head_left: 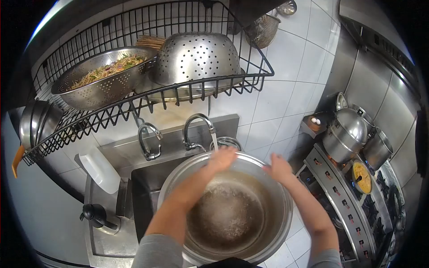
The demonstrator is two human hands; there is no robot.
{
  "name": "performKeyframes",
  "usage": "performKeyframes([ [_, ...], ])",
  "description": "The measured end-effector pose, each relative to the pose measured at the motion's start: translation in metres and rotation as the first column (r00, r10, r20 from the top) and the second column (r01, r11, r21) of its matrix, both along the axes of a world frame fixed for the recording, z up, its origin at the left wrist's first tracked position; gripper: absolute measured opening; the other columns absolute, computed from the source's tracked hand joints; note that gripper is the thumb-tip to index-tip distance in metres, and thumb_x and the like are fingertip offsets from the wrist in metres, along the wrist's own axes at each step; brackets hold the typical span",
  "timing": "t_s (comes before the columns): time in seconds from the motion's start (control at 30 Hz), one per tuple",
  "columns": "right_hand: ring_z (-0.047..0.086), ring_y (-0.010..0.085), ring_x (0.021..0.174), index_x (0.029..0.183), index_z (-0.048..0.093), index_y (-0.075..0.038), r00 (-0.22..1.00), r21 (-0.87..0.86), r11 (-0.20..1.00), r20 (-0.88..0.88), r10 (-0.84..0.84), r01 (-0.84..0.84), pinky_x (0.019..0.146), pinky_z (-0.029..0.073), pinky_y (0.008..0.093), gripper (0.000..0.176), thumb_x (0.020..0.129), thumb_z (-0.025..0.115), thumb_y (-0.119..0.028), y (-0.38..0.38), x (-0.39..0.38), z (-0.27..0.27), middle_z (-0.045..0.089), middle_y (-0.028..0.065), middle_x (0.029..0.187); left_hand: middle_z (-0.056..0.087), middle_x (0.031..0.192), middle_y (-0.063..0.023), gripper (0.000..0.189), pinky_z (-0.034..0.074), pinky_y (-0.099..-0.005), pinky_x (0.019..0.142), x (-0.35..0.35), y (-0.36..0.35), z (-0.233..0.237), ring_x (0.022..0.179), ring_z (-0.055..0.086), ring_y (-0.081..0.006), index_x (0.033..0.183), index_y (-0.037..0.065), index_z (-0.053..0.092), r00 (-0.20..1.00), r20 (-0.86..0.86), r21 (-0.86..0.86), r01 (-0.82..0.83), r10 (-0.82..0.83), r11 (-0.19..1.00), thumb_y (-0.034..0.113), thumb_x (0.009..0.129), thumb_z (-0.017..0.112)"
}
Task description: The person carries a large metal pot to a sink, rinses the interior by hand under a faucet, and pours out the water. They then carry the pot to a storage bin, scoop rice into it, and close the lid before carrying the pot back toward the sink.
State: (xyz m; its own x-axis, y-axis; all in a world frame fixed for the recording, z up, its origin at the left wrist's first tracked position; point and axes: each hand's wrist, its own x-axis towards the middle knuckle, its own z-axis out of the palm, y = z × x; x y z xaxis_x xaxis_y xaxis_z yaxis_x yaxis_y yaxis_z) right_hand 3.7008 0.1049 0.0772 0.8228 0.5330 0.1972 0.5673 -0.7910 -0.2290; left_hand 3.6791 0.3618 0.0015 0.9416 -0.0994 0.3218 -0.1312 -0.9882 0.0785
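A large round metal pot (286, 214) fills the space in front of me, its far rim beneath the taps, with a shallow layer of cloudy, frothy water (225, 212) inside. From the right-hand curved tap (199, 118) a stream of water (215, 142) runs down to my left hand (223, 158). That hand is over the pot's far rim, fingers stretched out and holding nothing. Beside the rim at the far right is my right hand (279, 169), also empty, thumb apart from its fingers. The second tap (145, 138) stands to the left and shows no flow.
Above the sink (149, 178), a black wire rack (178, 96) holds a colander (100, 85) of shredded food and an upturned colander (196, 58). A white plastic jug (99, 169) and a black-topped flask (100, 219) stand left. Right is a stove (342, 196) with a steamer pot (344, 136).
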Motion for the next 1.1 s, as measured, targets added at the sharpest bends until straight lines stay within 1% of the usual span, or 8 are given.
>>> performKeyframes([
  [0.13,0.055,0.0419,0.092,0.115,0.042,0.0,0.993,0.038,0.996,-0.086,0.086,-0.083,0.079,0.045,0.0478,0.049,0.084,0.056,-0.035,0.027,0.044,-0.038,0.053,0.0269,0.104,0.055,0.113,-0.011,0.038,0.043,-0.0458,0.082,0.02,-0.036,0.012,0.098,0.057,-0.0314,0.107,0.012,0.053,0.973,0.03,-0.061,0.229,-0.228,0.971,0.042,0.092,0.035],
  [0.23,0.055,0.0417,0.093,0.116,0.042,-0.001,0.985,0.04,0.997,-0.163,-0.052,0.059,0.08,0.045,0.0476,0.047,0.084,0.055,-0.034,-0.011,0.043,-0.057,0.051,0.0262,0.106,0.058,0.109,-0.0133,0.039,0.044,-0.0455,0.082,0.004,0.006,0.008,0.098,0.057,-0.0323,0.105,0.012,0.054,0.996,-0.075,-0.182,0.025,-0.039,0.983,0.044,0.091,0.036],
  [0.3,0.055,0.0417,0.093,0.115,0.043,-0.001,0.974,0.05,0.991,-0.196,-0.114,0.126,0.08,0.045,0.0476,0.045,0.085,0.054,-0.033,-0.045,0.028,-0.055,0.051,0.0254,0.107,0.061,0.101,-0.0134,0.035,0.047,-0.0433,0.075,-0.025,0.027,0.045,0.095,0.059,-0.0278,0.103,0.013,0.055,0.903,-0.387,0.029,-0.189,0.185,0.982,0.042,0.09,0.04],
  [0.43,0.054,0.0441,0.094,0.113,0.041,-0.001,0.981,-0.235,0.971,-0.172,-0.092,0.05,0.081,0.045,0.048,0.046,0.084,0.056,-0.034,-0.053,-0.021,0.005,0.051,0.0263,0.107,0.06,0.099,-0.0145,0.034,0.046,-0.0455,0.077,-0.045,0.045,0.031,0.097,0.058,-0.0287,0.104,0.013,0.055,0.958,-0.263,-0.05,-0.132,0.115,0.99,0.041,0.091,0.04],
  [0.57,0.052,0.0475,0.094,0.113,0.038,0.001,0.997,0.001,0.997,-0.025,0.071,-0.071,0.08,0.044,0.0499,0.053,0.084,0.056,-0.038,0.013,0.009,-0.005,0.047,0.03,0.11,0.058,0.098,-0.0107,0.033,0.046,-0.0444,0.078,0.003,-0.022,0.007,0.096,0.057,-0.0274,0.106,0.014,0.054,0.979,0.105,-0.031,0.179,-0.175,0.983,0.04,0.091,0.042],
  [0.7,0.051,0.0462,0.098,0.113,0.039,0.001,0.992,-0.006,0.999,-0.114,0.05,-0.051,0.082,0.043,0.0492,0.05,0.086,0.053,-0.038,0.027,0.044,-0.048,0.048,0.0297,0.109,0.059,0.1,-0.0091,0.038,0.046,-0.0422,0.077,0.008,-0.029,0.02,0.095,0.058,-0.0271,0.108,0.014,0.054,0.988,-0.086,-0.07,0.122,-0.128,0.99,0.044,0.09,0.04],
  [0.93,0.05,0.0438,0.104,0.117,0.038,0.0,0.974,-0.271,0.959,-0.178,-0.137,0.085,0.086,0.042,0.0479,0.049,0.087,0.052,-0.037,-0.034,-0.007,-0.002,0.045,0.0304,0.114,0.059,0.102,-0.0135,0.041,0.048,-0.045,0.068,-0.062,0.054,0.04,0.089,0.06,-0.0315,0.111,0.011,0.053,0.919,-0.368,0.004,-0.149,0.14,0.989,0.044,0.09,0.04],
  [1.1,0.05,0.044,0.103,0.117,0.038,-0.001,0.996,-0.106,0.994,-0.094,-0.002,-0.008,0.086,0.043,0.0478,0.052,0.085,0.054,-0.039,0.031,0.004,0.001,0.044,0.0301,0.117,0.057,0.107,-0.0109,0.036,0.048,-0.0448,0.069,-0.013,-0.016,0.007,0.09,0.06,-0.0316,0.113,0.011,0.051,0.97,0.167,0.051,0.171,-0.177,0.984,0.037,0.088,0.046],
])
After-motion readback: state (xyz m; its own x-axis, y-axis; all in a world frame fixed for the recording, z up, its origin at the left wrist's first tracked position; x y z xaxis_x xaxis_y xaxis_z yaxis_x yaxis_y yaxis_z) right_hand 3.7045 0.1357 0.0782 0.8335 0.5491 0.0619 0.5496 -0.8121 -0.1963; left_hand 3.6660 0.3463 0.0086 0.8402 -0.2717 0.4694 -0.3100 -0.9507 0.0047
